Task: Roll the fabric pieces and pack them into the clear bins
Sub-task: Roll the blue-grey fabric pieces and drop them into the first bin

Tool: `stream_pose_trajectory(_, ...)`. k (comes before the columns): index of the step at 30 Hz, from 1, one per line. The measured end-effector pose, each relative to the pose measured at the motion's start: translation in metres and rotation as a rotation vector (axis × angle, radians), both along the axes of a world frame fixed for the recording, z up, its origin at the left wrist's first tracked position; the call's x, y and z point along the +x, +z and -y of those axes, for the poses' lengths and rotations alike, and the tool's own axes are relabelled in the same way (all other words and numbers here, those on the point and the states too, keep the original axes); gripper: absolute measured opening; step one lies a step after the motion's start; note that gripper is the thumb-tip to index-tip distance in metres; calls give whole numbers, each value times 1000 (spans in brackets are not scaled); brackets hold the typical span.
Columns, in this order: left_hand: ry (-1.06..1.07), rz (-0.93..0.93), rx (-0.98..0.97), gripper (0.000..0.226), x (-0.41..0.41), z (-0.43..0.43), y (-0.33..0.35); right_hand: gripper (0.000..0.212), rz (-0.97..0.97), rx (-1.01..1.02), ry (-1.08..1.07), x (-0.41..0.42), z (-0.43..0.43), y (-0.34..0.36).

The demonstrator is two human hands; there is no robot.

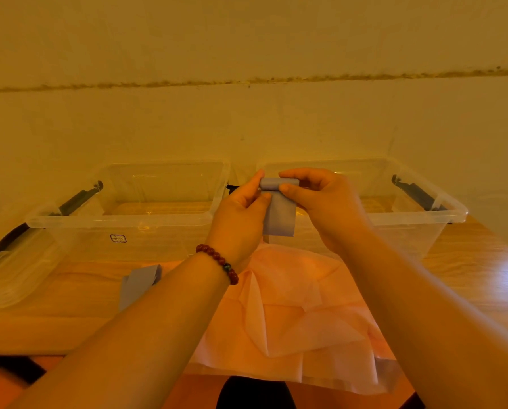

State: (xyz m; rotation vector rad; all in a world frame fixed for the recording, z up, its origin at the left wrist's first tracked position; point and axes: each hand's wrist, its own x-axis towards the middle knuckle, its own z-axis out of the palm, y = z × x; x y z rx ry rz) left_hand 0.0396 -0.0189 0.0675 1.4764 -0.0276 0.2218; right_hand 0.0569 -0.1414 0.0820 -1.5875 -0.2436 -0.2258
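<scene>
A grey-blue fabric strip (pixel 279 214) is held up in the air between the two clear bins, its top end wound into a small roll and its tail hanging down. My left hand (pixel 241 214) pinches the roll's left end with thumb and fingers. My right hand (pixel 323 202) pinches the right end. The left clear bin (pixel 123 222) and the right clear bin (pixel 409 228) stand side by side against the wall, both showing nothing inside. A second grey-blue strip (pixel 140 283) lies on the table, partly hidden by my left forearm.
A large pink fabric sheet (pixel 294 314) lies crumpled on the wooden table (pixel 477 273) below my hands and hangs over its front edge. A clear lid (pixel 13 276) with a black latch leans at the left bin's side. The wall stands right behind the bins.
</scene>
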Motion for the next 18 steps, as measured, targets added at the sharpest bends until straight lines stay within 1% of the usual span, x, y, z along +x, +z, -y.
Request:
stream_pose_trajectory(6,-23,0,-67,38,3,-5,-1,21,-28,2,22,0,2,2)
stream_pose_trajectory(9,-37,-13,-88,40,4,-7,-2,19,-28,-2,23,-1,0,2)
stream_pose_trajectory(13,-84,-42,-131,45,3,-7,-2,24,-7,-29,-21,-1,0,2)
stream_pose_trajectory(18,-127,-40,-123,48,1,-5,-1,26,-9,-76,-44,-3,1,2)
